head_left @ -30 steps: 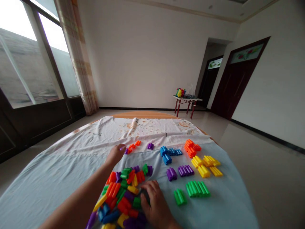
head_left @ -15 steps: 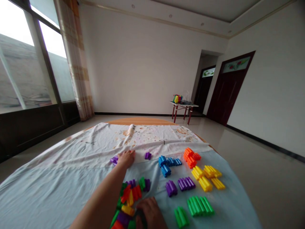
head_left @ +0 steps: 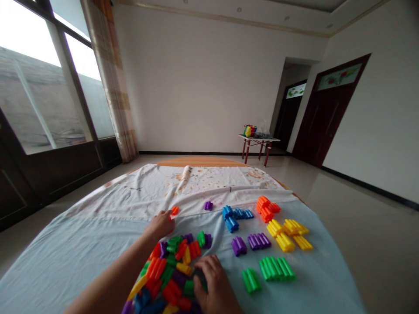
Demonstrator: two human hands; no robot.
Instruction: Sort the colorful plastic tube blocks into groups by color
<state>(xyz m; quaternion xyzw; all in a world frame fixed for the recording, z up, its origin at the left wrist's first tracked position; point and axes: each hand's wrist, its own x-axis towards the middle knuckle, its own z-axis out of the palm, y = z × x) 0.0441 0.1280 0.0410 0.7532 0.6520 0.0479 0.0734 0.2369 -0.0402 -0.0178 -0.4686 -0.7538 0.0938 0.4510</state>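
Note:
My left hand (head_left: pixel 164 223) reaches out past the pile, its fingers bent down over a small orange plastic piece (head_left: pixel 175 210) by the seam of the cloth. The fingertips seem closed on its near end; the grip is partly hidden. Close to me, my right hand (head_left: pixel 214 279) is curled at the right edge of a mixed pile of ribbed plastic building pieces (head_left: pixel 156 267). A dark, blurred thing (head_left: pixel 200 277) shows between its thumb and fingers; its kind is unclear. Purple pieces (head_left: pixel 208 205) lie alone to the right of my left hand.
Sorted groups lie on the right: blue pieces (head_left: pixel 231 224), orange pieces (head_left: pixel 265 210), yellow pieces (head_left: pixel 284 242), purple pieces (head_left: pixel 258 240) and green pieces (head_left: pixel 277 268). A wrinkled cloth (head_left: pixel 98 244) covers the round table. Across the room stands a small table (head_left: pixel 258 138) with bags.
My left hand has drawn slightly back and left, and the orange piece now shows at its fingertips. The purple piece left of it no longer shows. The view has shifted, revealing more of the pile.

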